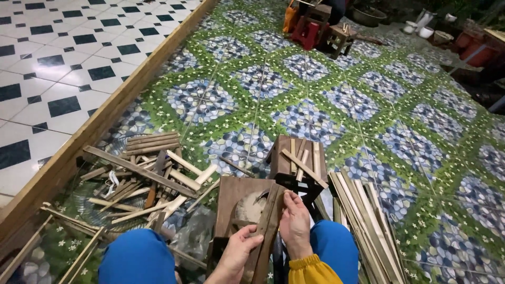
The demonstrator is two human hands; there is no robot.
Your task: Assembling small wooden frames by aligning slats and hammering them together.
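Note:
I sit with blue-trousered knees apart over a low brown wooden block (231, 197). My left hand (238, 251) grips the lower part of a long brown bamboo strip (267, 227) that stands nearly upright. My right hand (295, 223), in a yellow sleeve, holds the same strip higher up, fingers curled on its edge. A curved dark blade (261, 195) shows just left of the strip's top; whether a hand holds it is unclear.
A small wooden stool (294, 158) with several thin slats on it stands ahead. Cut bamboo pieces (147, 179) are piled at left, long pale strips (363, 221) at right. A wooden beam (100, 121) borders the patterned floor. Stools and pots sit far back.

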